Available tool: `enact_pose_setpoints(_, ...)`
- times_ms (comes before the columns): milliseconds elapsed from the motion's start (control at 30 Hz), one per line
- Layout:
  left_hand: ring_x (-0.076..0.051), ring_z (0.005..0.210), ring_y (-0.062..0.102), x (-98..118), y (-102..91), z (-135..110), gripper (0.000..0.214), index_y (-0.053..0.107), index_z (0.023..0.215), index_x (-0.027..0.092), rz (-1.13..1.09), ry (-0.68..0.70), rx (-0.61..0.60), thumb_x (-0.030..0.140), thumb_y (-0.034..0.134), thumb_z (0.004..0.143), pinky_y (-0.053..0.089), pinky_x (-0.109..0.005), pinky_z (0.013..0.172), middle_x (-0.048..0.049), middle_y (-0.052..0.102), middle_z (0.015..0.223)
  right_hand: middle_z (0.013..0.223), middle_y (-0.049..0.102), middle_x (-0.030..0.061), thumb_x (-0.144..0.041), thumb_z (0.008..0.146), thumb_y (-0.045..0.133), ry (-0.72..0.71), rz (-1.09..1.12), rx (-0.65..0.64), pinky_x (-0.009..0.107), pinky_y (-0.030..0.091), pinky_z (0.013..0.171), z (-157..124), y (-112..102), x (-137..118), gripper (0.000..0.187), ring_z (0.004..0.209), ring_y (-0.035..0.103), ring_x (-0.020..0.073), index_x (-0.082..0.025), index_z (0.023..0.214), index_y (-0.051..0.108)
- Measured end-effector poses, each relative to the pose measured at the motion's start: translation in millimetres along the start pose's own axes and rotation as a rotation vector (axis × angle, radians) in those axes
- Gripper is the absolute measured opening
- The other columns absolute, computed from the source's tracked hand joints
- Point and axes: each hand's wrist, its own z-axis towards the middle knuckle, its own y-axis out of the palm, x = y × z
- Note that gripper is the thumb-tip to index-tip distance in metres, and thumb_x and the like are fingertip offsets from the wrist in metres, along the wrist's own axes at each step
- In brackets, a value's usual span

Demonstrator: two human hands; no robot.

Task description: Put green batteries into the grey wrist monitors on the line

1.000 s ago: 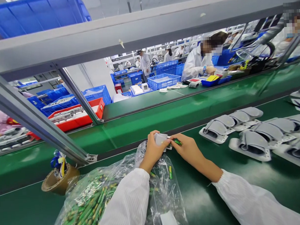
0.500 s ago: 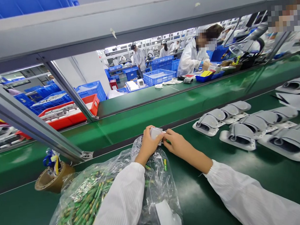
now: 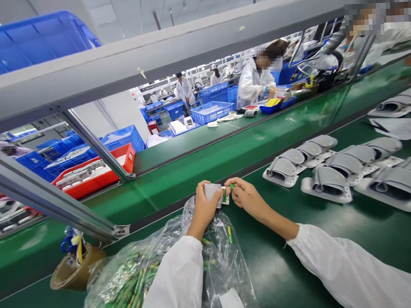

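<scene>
My left hand (image 3: 201, 212) is closed around a small white device (image 3: 212, 190) whose battery compartment faces right. One green battery (image 3: 224, 194) shows in that compartment. Just to its right, my right hand (image 3: 250, 200) pinches another green battery (image 3: 232, 186) between thumb and fingers, slightly apart from the device. Beneath my left forearm spreads a clear plastic bag (image 3: 243, 272) with many green batteries (image 3: 128, 291) inside. A single battery (image 3: 230, 235) lies on the bag below my hands.
Rows of white devices with curled grey cuffs (image 3: 329, 185) stand on the green bench at right. A brown cup (image 3: 66, 276) with scissors is at left. Behind a metal frame (image 3: 89, 145) are a red tray (image 3: 91, 182), blue crates (image 3: 212, 112) and a co-worker in white (image 3: 252, 86).
My right hand has drawn slightly away from the device, and the battery in its fingers now shows. The device's compartment with a battery has come into sight. The view has tilted up.
</scene>
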Motion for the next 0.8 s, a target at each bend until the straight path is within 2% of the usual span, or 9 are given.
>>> enact_pose_setpoints(67,-0.023,0.103,0.061,1,-0.6,-1,0.052,0.057,0.122,0.024,-0.01,-0.013,-0.009,0.054,0.078,0.085,0.048,-0.036,0.097,-0.0074,0.063,0.113,0.088,0.069,0.0024,-0.051,0.087,0.059,-0.044,-0.06,0.006,0.025,0.03,0.045,-1,0,-2,0.046,0.048,0.038,0.0083,-0.019,0.12,0.056)
enact_pose_setpoints(133,-0.023,0.103,0.062,2,-1.4,-2,0.052,0.056,0.123,0.025,-0.017,-0.027,-0.018,0.054,0.078,0.085,0.048,-0.035,0.096,-0.0074,0.063,0.114,0.086,0.072,0.0037,-0.057,0.089,0.06,-0.07,-0.167,0.025,0.027,0.033,0.048,-2,-2,-4,0.052,0.049,0.043,0.0104,-0.018,0.124,0.053)
enact_pose_setpoints(267,-0.023,0.102,0.062,4,-2.5,-3,0.052,0.058,0.123,0.026,-0.019,-0.031,-0.019,0.054,0.079,0.085,0.049,-0.035,0.095,-0.0077,0.063,0.114,0.062,0.064,-0.0025,-0.054,0.095,0.058,-0.169,-0.509,0.036,0.029,0.039,0.058,-6,-5,-3,0.032,0.054,0.054,0.0168,-0.023,0.103,0.056)
enact_pose_setpoints(333,-0.023,0.102,0.062,3,-2.5,-3,0.052,0.058,0.123,0.025,-0.028,-0.026,-0.017,0.054,0.08,0.085,0.049,-0.036,0.096,-0.0078,0.063,0.114,0.061,0.063,-0.002,-0.05,0.097,0.056,-0.236,-0.634,0.025,0.03,0.041,0.06,-8,-3,0,0.027,0.056,0.056,0.0179,-0.024,0.093,0.059)
enact_pose_setpoints(400,-0.023,0.102,0.062,3,-2.1,-3,0.052,0.058,0.122,0.025,-0.036,-0.017,-0.011,0.054,0.08,0.084,0.049,-0.036,0.096,-0.0079,0.063,0.113,0.07,0.068,0.0016,-0.045,0.098,0.052,-0.306,-0.699,0.007,0.031,0.044,0.064,-11,1,2,0.026,0.061,0.06,0.0192,-0.023,0.087,0.062)
enact_pose_setpoints(500,-0.023,0.102,0.062,1,-1.6,-2,0.051,0.058,0.121,0.024,-0.051,-0.016,0.005,0.053,0.08,0.085,0.05,-0.036,0.095,-0.0078,0.064,0.112,0.094,0.077,0.0072,-0.036,0.099,0.047,-0.369,-0.721,-0.045,0.034,0.051,0.075,-15,5,2,0.027,0.08,0.07,0.0227,-0.022,0.099,0.07)
enact_pose_setpoints(600,-0.023,0.101,0.062,0,-1.7,-2,0.051,0.057,0.12,0.024,-0.079,-0.036,0.021,0.054,0.079,0.086,0.051,-0.035,0.092,-0.0079,0.065,0.112,0.115,0.077,0.011,-0.033,0.101,0.043,-0.381,-0.692,-0.085,0.038,0.054,0.089,-18,5,0,0.034,0.101,0.074,0.026,-0.02,0.115,0.071)
enact_pose_setpoints(700,-0.023,0.1,0.063,0,-2.0,-1,0.052,0.057,0.121,0.024,-0.102,-0.047,0.023,0.054,0.079,0.085,0.051,-0.035,0.091,-0.0081,0.065,0.111,0.118,0.077,0.0122,-0.035,0.101,0.046,-0.366,-0.68,-0.098,0.041,0.054,0.094,-18,2,0,0.034,0.105,0.073,0.0274,-0.02,0.115,0.073)
enact_pose_setpoints(800,-0.023,0.101,0.062,1,-2.3,-1,0.052,0.059,0.119,0.023,-0.085,-0.035,0.023,0.053,0.081,0.083,0.05,-0.035,0.093,-0.0081,0.065,0.112,0.107,0.078,0.0095,-0.037,0.097,0.052,-0.283,-0.627,-0.1,0.04,0.053,0.088,-15,0,3,0.029,0.096,0.073,0.0258,-0.021,0.111,0.071)
